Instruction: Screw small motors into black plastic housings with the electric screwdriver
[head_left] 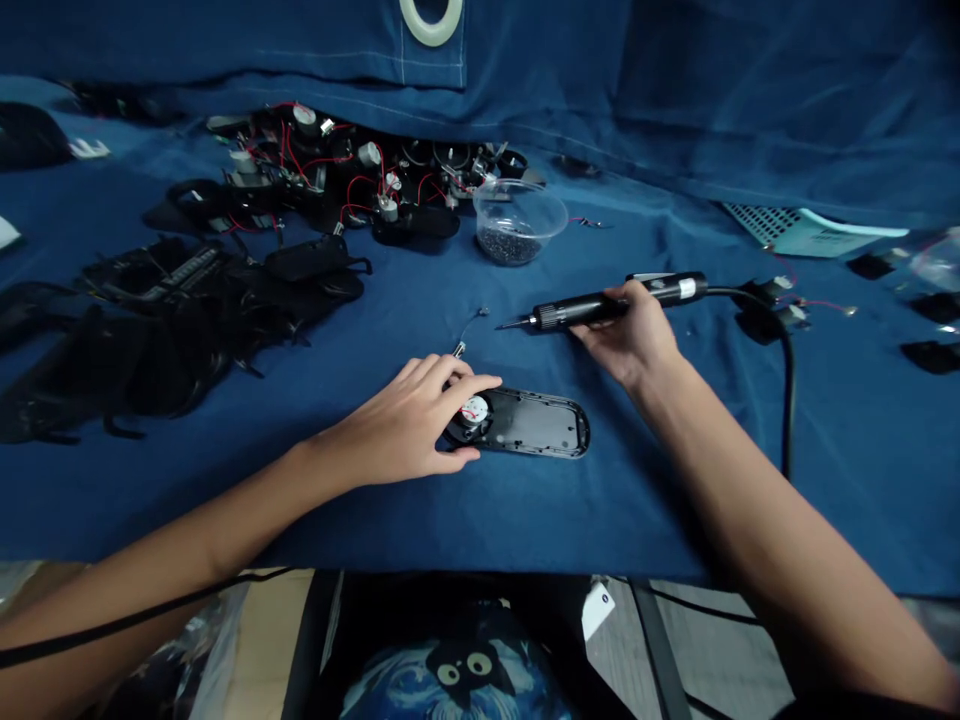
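A long black plastic housing (536,424) lies open side up on the blue cloth, with a round white motor (474,410) and a red wire at its left end. My left hand (412,425) grips that end, thumb on the near edge and fingers over the far edge. In my right hand (634,335) is a black electric screwdriver (577,311), held nearly level above the cloth. Its tip points left, apart from the housing. A small part with a thin wire (460,348) shows just beyond my left fingers.
A clear cup (517,225) of small dark screws stands beyond the housing. Black shells (180,330) and wired motor assemblies (360,180) are piled at left and back. At right are a teal basket (817,232), loose wired parts and the screwdriver's cable (787,400).
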